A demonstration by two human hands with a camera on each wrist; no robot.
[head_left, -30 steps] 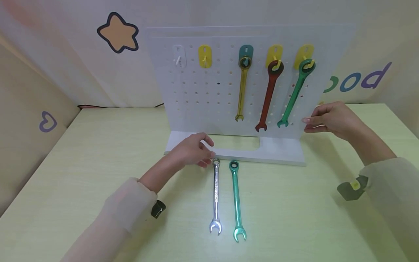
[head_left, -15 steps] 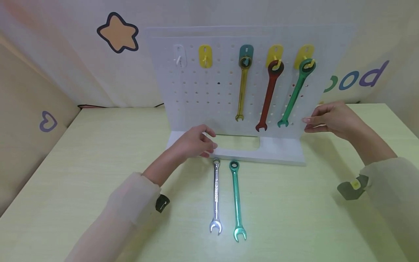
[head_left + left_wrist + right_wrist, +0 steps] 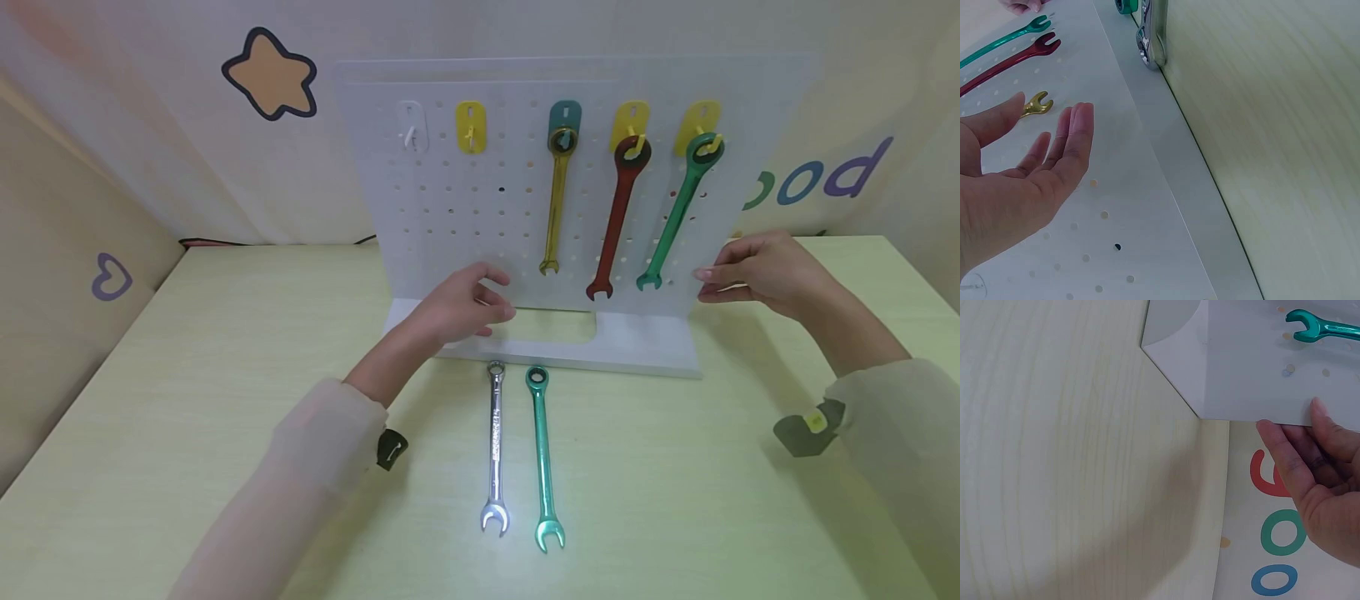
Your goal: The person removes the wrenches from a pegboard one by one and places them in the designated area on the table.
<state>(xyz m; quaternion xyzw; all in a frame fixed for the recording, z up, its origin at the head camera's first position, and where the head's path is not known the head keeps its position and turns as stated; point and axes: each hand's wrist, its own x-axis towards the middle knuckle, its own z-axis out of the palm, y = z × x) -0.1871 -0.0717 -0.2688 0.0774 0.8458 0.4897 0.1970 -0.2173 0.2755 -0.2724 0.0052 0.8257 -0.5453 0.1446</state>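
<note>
My left hand (image 3: pixel 463 307) has lifted off the silver wrench (image 3: pixel 495 446), grip released, fingers relaxed, now before the pegboard (image 3: pixel 465 208). Wrench lies on the bench (image 3: pixel 187 350), near the board's foot. Right hand (image 3: pixel 757 271) keeps pinching the board's right edge.

Upright white pegboard (image 3: pixel 465 208), its right edge pinched by right hand (image 3: pixel 757 271).
</note>
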